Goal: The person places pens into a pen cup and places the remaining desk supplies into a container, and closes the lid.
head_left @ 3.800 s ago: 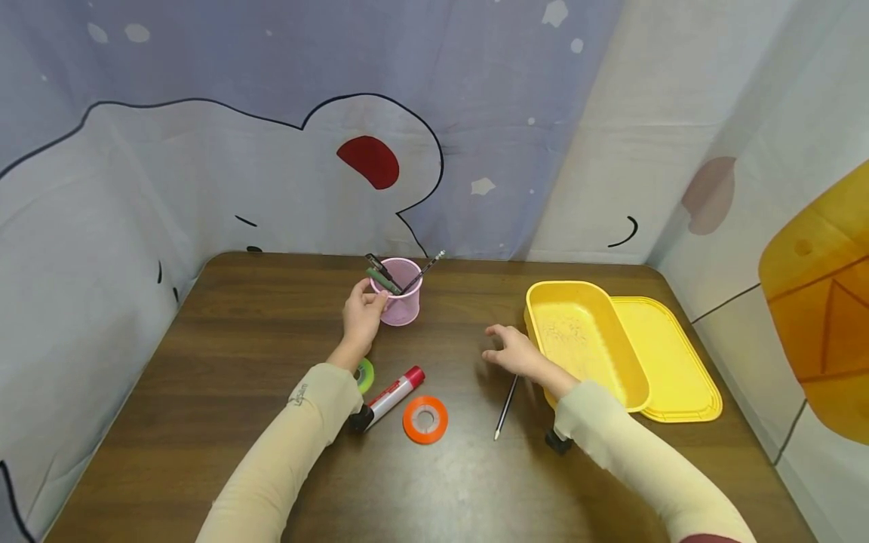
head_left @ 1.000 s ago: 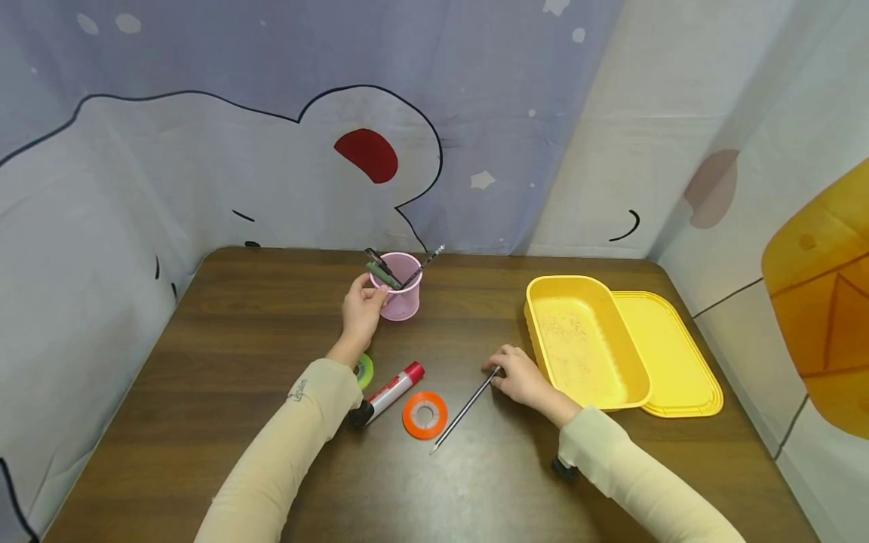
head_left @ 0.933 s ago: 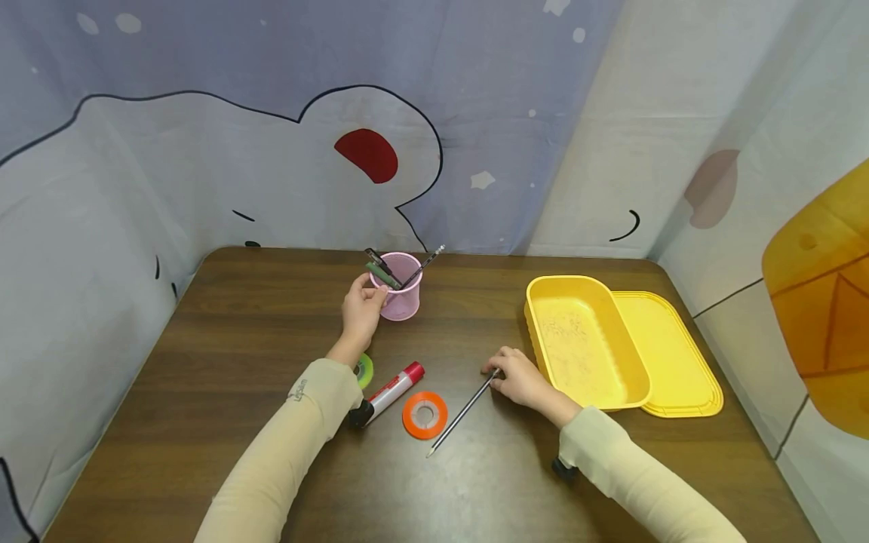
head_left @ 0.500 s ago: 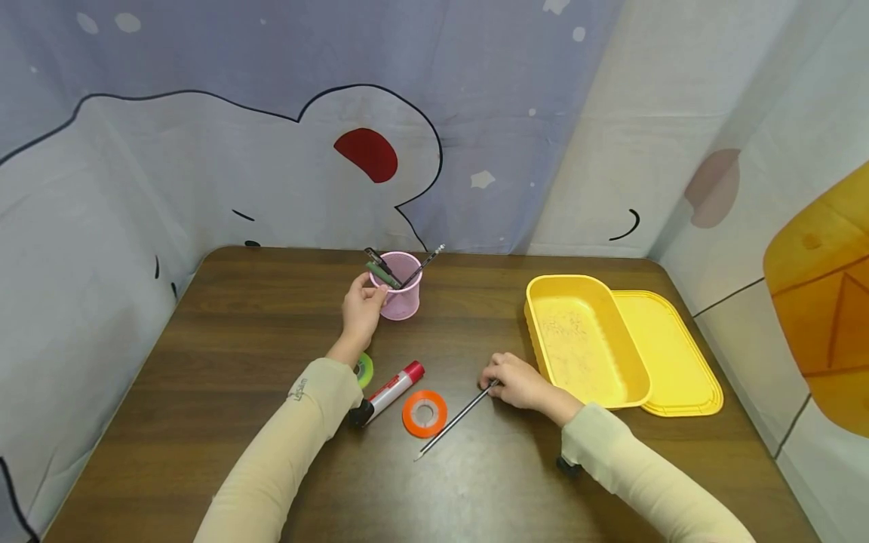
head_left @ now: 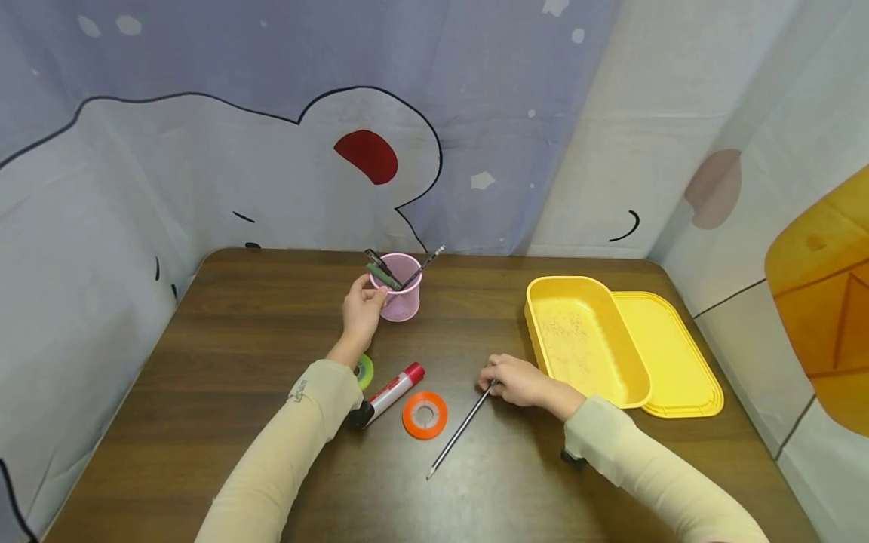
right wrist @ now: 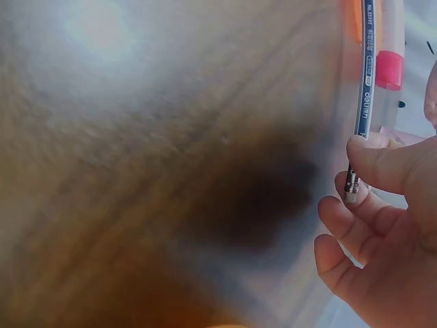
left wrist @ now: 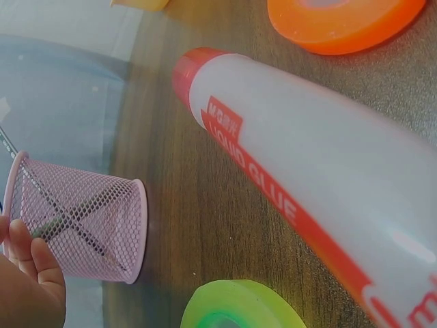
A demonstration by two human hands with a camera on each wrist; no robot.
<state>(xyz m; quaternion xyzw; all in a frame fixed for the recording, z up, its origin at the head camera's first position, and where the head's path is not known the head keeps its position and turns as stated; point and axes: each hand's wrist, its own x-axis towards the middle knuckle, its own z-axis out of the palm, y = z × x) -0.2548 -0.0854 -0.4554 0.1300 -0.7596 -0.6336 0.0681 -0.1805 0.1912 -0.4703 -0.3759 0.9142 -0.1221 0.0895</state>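
Observation:
My left hand (head_left: 360, 313) pinches the near left rim of a pink mesh pen holder (head_left: 402, 305), which stands upright. In it lean a green pen (head_left: 383, 276), a black pen (head_left: 376, 259) and a patterned pencil (head_left: 432, 256). My right hand (head_left: 519, 379) pinches a dark striped pencil (head_left: 462, 431) close to its eraser end, sharpened tip slanting down toward the front left. In the right wrist view, thumb and index finger grip that pencil (right wrist: 366, 75) while the other fingers are loosely bent. Whether the tip touches the table cannot be told.
A liquid glue bottle (head_left: 394, 394) with a red cap lies between my arms. Beside it are an orange tape roll (head_left: 409, 415) and a green tape roll (head_left: 368, 372), partly under my left wrist. At right, a yellow box (head_left: 532, 332) partly overlaps its yellow lid (head_left: 668, 362).
The pencil lay on the table under my open right hand; now that hand grips it. Its tip has swung left, then slightly back toward the front. My left hand has stayed at the pen holder.

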